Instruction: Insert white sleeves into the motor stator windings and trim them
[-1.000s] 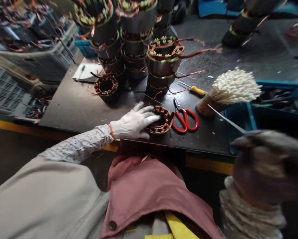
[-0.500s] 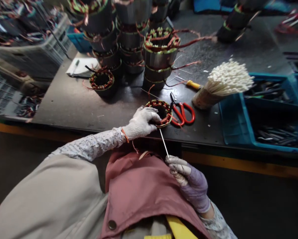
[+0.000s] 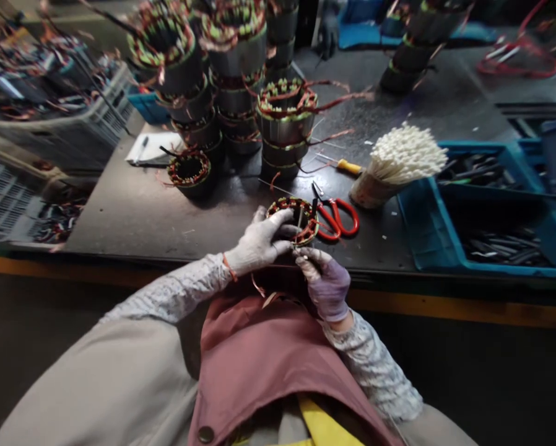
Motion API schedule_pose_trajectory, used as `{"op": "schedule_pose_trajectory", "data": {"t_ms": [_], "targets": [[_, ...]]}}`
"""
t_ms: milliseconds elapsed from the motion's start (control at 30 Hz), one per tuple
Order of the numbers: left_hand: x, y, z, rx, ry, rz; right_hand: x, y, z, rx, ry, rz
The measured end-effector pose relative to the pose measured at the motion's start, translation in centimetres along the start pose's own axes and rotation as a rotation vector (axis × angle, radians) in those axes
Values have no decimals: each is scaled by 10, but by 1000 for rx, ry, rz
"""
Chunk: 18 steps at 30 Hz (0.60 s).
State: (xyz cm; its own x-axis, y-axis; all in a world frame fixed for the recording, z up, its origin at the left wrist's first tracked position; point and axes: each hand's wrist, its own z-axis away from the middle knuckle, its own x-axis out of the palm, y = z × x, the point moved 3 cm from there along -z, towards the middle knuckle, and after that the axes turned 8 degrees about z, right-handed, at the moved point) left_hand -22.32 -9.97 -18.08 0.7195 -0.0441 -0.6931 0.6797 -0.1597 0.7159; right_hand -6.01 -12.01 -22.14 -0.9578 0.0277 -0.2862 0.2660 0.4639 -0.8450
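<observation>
A motor stator (image 3: 311, 231), a ring with copper windings and yellow-green slot liners, sits near the table's front edge. My left hand (image 3: 265, 240), in a white glove, grips its left near side, fingers over the rim and into the bore. At the near rim, my right hand (image 3: 325, 279), in a purple-and-white glove, pinches the end of a thin white stick. Much of that stick is hidden; a pale length shows inside the bore. Red-handled scissors (image 3: 337, 220) lie just right of the stator.
A bundle of white sticks (image 3: 405, 155) stands in a holder behind the scissors, near a yellow-handled tool (image 3: 349, 166). Stacked stators (image 3: 285, 130) rise at the back, with a lone one (image 3: 189, 176) to the left. Blue bins (image 3: 429, 238) flank the right; a grey crate (image 3: 69, 139) stands left.
My right hand has moved up and left to the stator's near rim, and the white stick has gone from below the stator into it. My left hand stays on the stator.
</observation>
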Motion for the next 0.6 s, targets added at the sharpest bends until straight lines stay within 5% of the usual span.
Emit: {"op": "schedule_pose_trajectory", "data": {"t_ms": [167, 400, 600], "targets": [[11, -2, 8, 249, 210, 115, -12, -11, -3, -36, -13, 82], [7, -1, 2, 360, 162, -18, -16, -36, -23, -142, -120, 320], [9, 2, 1, 423, 187, -111, -3, -28, -35, -127, -125, 434]]}}
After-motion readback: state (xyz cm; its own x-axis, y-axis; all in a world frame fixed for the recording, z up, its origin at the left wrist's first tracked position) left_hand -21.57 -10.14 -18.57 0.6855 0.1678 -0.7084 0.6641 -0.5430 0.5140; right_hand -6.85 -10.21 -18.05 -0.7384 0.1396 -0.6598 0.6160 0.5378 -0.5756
